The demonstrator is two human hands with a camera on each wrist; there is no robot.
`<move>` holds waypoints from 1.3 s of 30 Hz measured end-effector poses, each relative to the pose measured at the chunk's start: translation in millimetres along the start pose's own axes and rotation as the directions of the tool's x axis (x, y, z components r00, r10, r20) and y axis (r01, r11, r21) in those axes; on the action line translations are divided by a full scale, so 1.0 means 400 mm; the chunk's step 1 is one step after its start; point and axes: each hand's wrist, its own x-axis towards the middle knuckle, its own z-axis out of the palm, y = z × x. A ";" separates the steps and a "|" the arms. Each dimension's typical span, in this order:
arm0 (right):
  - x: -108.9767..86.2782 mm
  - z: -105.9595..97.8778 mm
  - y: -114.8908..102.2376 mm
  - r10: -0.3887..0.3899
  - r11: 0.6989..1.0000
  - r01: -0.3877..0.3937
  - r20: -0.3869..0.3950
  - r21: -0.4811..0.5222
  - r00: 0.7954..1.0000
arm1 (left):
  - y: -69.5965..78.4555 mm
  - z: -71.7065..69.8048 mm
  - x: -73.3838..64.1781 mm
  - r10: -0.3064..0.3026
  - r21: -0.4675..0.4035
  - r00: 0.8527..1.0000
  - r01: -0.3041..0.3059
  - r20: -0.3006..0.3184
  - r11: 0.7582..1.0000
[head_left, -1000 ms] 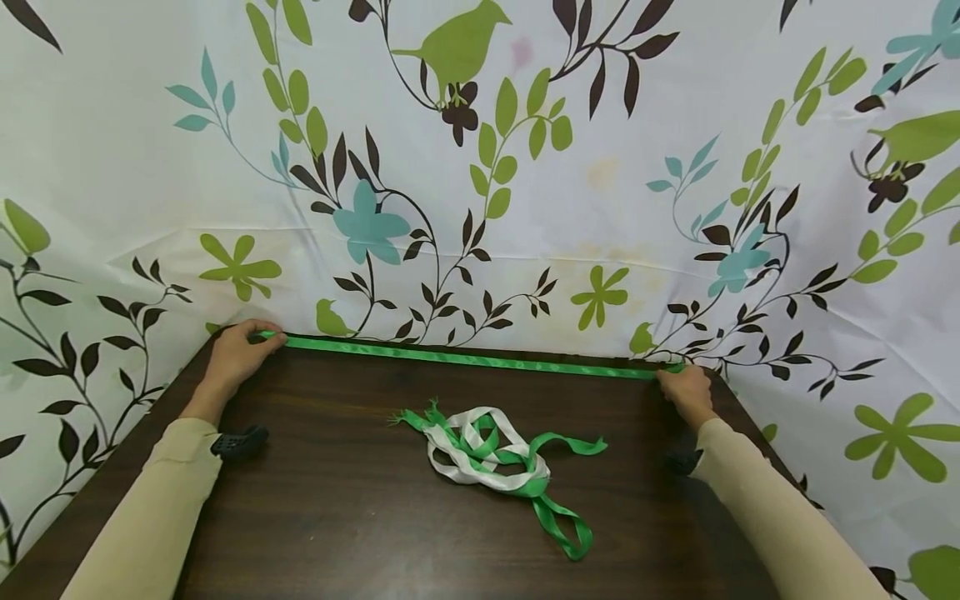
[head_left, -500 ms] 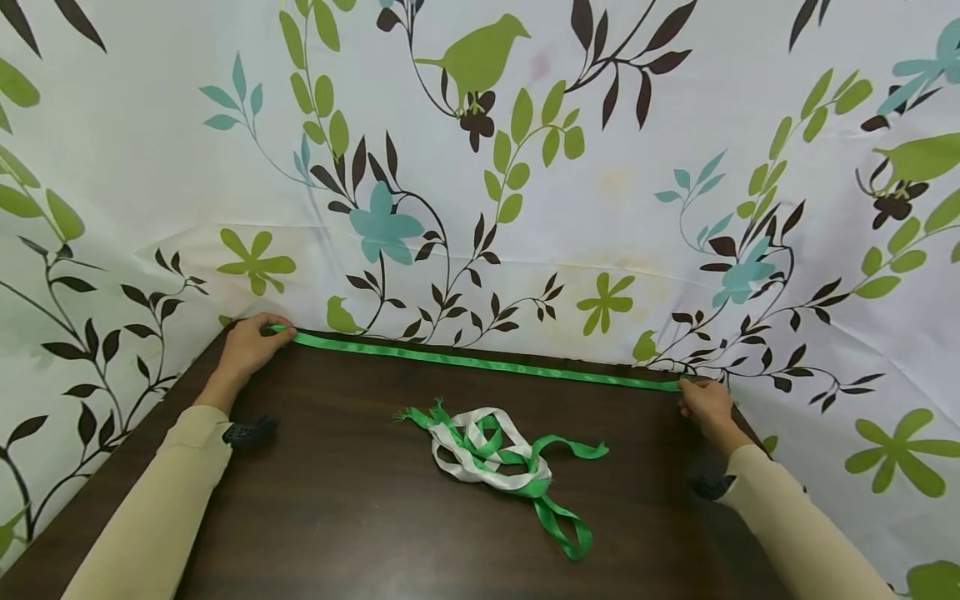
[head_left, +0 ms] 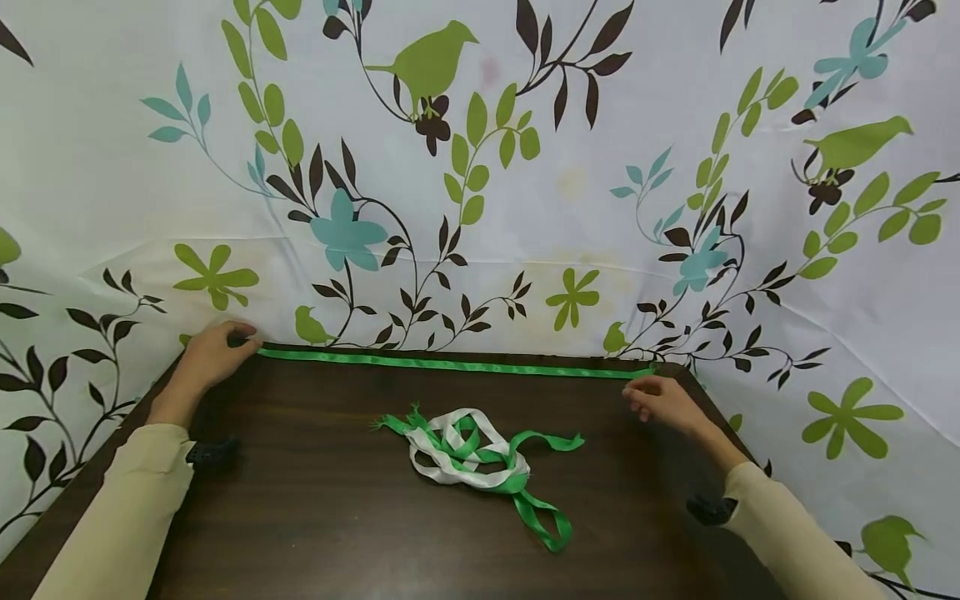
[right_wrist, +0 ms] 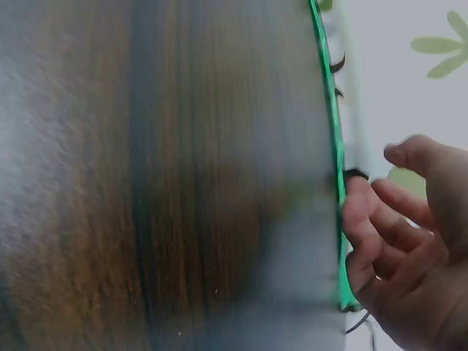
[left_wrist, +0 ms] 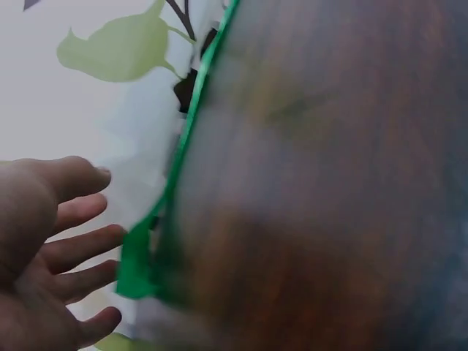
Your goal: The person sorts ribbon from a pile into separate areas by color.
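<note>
Green ribbon (head_left: 450, 365): stretched along the far edge of a dark worktop (head_left: 315, 517), before printed cloth (head_left: 570, 225).
Left hand (head_left: 212, 356): grip wide, fingers spread by the ribbon's left end.
Right hand (head_left: 666, 402): grip loose, thumb apart from bent fingers, near the right end; contact unclear.
Tangled ribbons (head_left: 491, 456): green and white, heaped mid-worktop.

In the head view, your left hand (head_left: 210, 360) hides the left end of the straight green ribbon (head_left: 450, 365). The near edge of the table (head_left: 300, 533) is cut off, and also your sleeves (head_left: 112, 508). The left wrist view blurs the table. The right wrist view cuts your right hand (right_wrist: 420, 256).
</note>
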 end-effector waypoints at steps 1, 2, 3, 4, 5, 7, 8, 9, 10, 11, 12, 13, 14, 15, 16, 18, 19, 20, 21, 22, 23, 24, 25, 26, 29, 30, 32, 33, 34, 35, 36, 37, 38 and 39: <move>-0.001 0.003 -0.011 -0.034 0.999 0.034 0.022 -0.012 0.999 | 0.008 -0.008 0.002 0.007 0.009 1.000 -0.008 0.015 1.000; -0.003 0.007 -0.023 -0.060 0.998 0.061 0.039 -0.023 0.997 | 0.018 -0.016 0.004 0.017 0.017 0.999 -0.018 0.033 1.000; -0.004 0.011 -0.037 -0.084 0.996 0.085 0.057 -0.029 0.995 | 0.029 -0.022 0.007 0.027 0.028 0.998 -0.029 0.051 0.999; -0.005 0.015 -0.051 -0.104 0.994 0.106 0.073 -0.031 0.992 | 0.043 -0.028 0.010 0.040 0.041 0.997 -0.043 0.070 0.998; -0.007 0.019 -0.067 -0.119 0.992 0.122 0.086 -0.026 0.989 | 0.060 -0.033 0.013 0.055 0.059 0.994 -0.061 0.089 0.996; -0.010 0.029 -0.099 -0.146 0.988 0.149 0.097 -0.028 0.985 | 0.095 -0.039 0.019 0.084 0.074 0.987 -0.094 0.135 0.993; -0.012 0.035 -0.116 -0.163 0.985 0.167 0.101 -0.034 0.981 | 0.113 -0.041 0.022 0.097 0.081 0.983 -0.111 0.156 0.991; -0.014 0.041 -0.132 -0.181 0.982 0.186 0.107 -0.035 0.978 | 0.131 -0.042 0.024 0.108 0.080 0.978 -0.124 0.178 0.989; -0.016 0.049 -0.148 -0.199 0.978 0.204 0.115 -0.034 0.973 | 0.149 -0.042 0.026 0.118 0.074 0.973 -0.134 0.197 0.988; -0.019 0.057 -0.164 -0.215 0.975 0.220 0.121 -0.031 0.969 | 0.167 -0.041 0.027 0.125 0.064 0.969 -0.141 0.214 0.988; -0.021 0.066 -0.179 -0.234 0.970 0.240 0.129 -0.038 0.964 | 0.183 -0.040 0.028 0.134 0.046 0.964 -0.148 0.229 0.988; -0.024 0.076 -0.193 -0.255 0.964 0.263 0.137 -0.041 0.957 | 0.198 -0.037 0.029 0.150 0.039 0.960 -0.164 0.238 0.986; -0.026 0.086 -0.207 -0.274 0.958 0.284 0.147 -0.046 0.950 | 0.212 -0.034 0.029 0.164 0.030 0.955 -0.177 0.246 0.984; -0.027 0.097 -0.219 -0.298 0.950 0.309 0.158 -0.051 0.941 | 0.225 -0.031 0.028 0.181 0.020 0.950 -0.193 0.253 0.981; -0.029 0.108 -0.230 -0.324 0.939 0.338 0.169 -0.063 0.931 | 0.237 -0.027 0.027 0.198 0.014 0.946 -0.209 0.258 0.978; -0.032 0.131 -0.250 -0.375 0.914 0.396 0.188 -0.089 0.908 | 0.262 -0.018 0.023 0.225 -0.003 0.937 -0.232 0.266 0.973; -0.032 0.143 -0.259 -0.403 0.898 0.428 0.200 -0.098 0.893 | 0.275 -0.014 0.021 0.236 -0.009 0.933 -0.243 0.270 0.970; -0.032 0.155 -0.267 -0.428 0.882 0.457 0.212 -0.113 0.878 | 0.288 -0.010 0.018 0.247 -0.016 0.930 -0.253 0.273 0.967; -0.032 0.168 -0.273 -0.450 0.866 0.484 0.226 -0.125 0.864 | 0.301 -0.006 0.015 0.256 -0.026 0.926 -0.259 0.277 0.966; -0.032 0.179 -0.279 -0.466 0.853 0.505 0.239 -0.136 0.852 | 0.313 -0.001 0.012 0.264 -0.035 0.923 -0.265 0.280 0.964; -0.031 0.191 -0.282 -0.479 0.840 0.522 0.252 -0.147 0.841 | 0.325 0.004 0.009 0.272 -0.044 0.920 -0.270 0.282 0.962; -0.032 0.202 -0.286 -0.488 0.829 0.536 0.262 -0.162 0.833 | 0.335 0.009 0.008 0.282 -0.050 0.916 -0.279 0.285 0.959; -0.032 0.213 -0.287 -0.495 0.814 0.550 0.270 -0.187 0.826 | 0.344 0.016 0.006 0.295 -0.055 0.912 -0.292 0.285 0.955; -0.033 0.222 -0.288 -0.496 0.805 0.555 0.276 -0.208 0.823 | 0.353 0.022 0.005 0.308 -0.062 0.908 -0.303 0.286 0.951; -0.035 0.247 -0.286 -0.506 0.777 0.572 0.281 -0.263 0.816 | 0.380 0.048 0.003 0.343 -0.073 0.895 -0.336 0.285 0.939; -0.036 0.254 -0.285 -0.516 0.766 0.582 0.278 -0.273 0.810 | 0.389 0.058 0.001 0.354 -0.077 0.890 -0.347 0.288 0.935; -0.036 0.267 -0.285 -0.537 0.750 0.597 0.265 -0.285 0.801 | 0.408 0.080 -0.005 0.370 -0.087 0.882 -0.360 0.292 0.929; -0.035 0.274 -0.284 -0.546 0.743 0.603 0.256 -0.291 0.797 | 0.418 0.092 -0.009 0.378 -0.095 0.876 -0.367 0.300 0.926; -0.033 0.279 -0.283 -0.552 0.740 0.605 0.248 -0.294 0.796 | 0.428 0.103 -0.013 0.383 -0.101 0.871 -0.370 0.310 0.924; -0.032 0.283 -0.283 -0.557 0.738 0.606 0.239 -0.296 0.795 | 0.437 0.114 -0.017 0.391 -0.110 0.863 -0.376 0.320 0.920; -0.030 0.287 -0.284 -0.563 0.736 0.609 0.232 -0.297 0.793 | 0.447 0.125 -0.023 0.396 -0.120 0.857 -0.378 0.329 0.918; -0.028 0.290 -0.285 -0.561 0.737 0.605 0.226 -0.301 0.797 | 0.457 0.135 -0.027 0.404 -0.131 0.850 -0.383 0.338 0.914; -0.026 0.291 -0.286 -0.560 0.738 0.603 0.222 -0.304 0.798 | 0.467 0.144 -0.032 0.411 -0.141 0.842 -0.387 0.350 0.911; -0.025 0.292 -0.289 -0.556 0.740 0.598 0.221 -0.309 0.802 | 0.477 0.153 -0.037 0.420 -0.150 0.834 -0.393 0.357 0.907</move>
